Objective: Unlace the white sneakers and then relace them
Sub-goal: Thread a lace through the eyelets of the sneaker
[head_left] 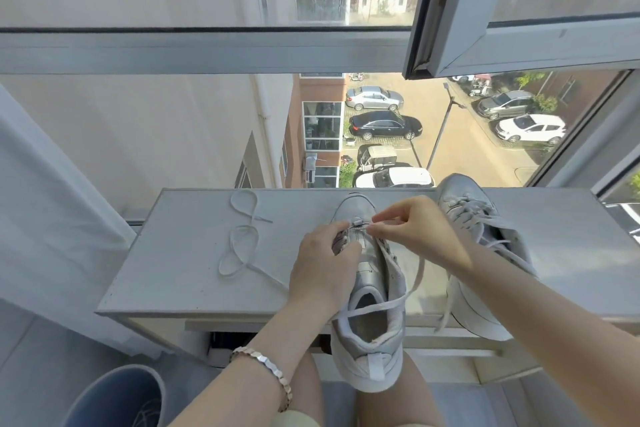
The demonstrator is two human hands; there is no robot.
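Note:
A white sneaker (372, 291) lies on the grey ledge (180, 253), toe pointing to the window, heel overhanging the front edge. My left hand (323, 263) grips its left side by the eyelets. My right hand (412, 229) pinches the lace at the lowest eyelets near the toe. That white lace (388, 303) trails loosely across the shoe's opening. A second white sneaker (485, 253), still laced, lies to the right, partly behind my right forearm. The lace's other length (242, 239) lies looped on the ledge to the left.
An open window sash (519, 45) hangs above the ledge at the upper right. A blue-grey bin (117, 399) stands on the floor at lower left. A white curtain (45, 218) hangs on the left. Bare ledge surface lies left of the loose lace.

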